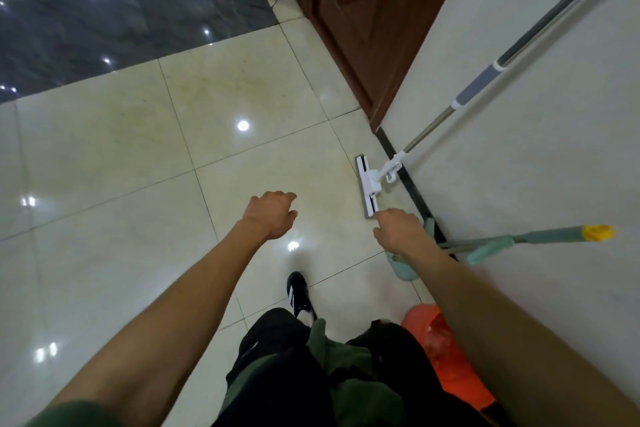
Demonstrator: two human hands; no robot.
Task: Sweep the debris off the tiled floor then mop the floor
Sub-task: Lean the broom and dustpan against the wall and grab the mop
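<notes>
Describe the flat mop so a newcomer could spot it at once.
Find the pale wall on the right, beside the brown door. The flat mop leans there, its white rectangular head on the tiled floor. Unlike the green broom nearer the person, its handle is grey and silver.

**Gloss on the floor, matt on the wall**

The cream tiled floor [145, 135] is smooth and highly glossy, mirroring ceiling lights. Beyond it, the dark grey marbled stone floor [104, 3] shines the same way. Right of the cream tiles, the off-white wall [519, 114] looks matt, and the reddish-brown wooden door [367, 10] has a polished sheen. Against that wall lean the flat mop with white plastic head and bare metal pole [370, 184], the broom with a teal, seemingly plastic handle and yellow cap [540, 236], and an orange plastic dustpan [446, 357].
</notes>
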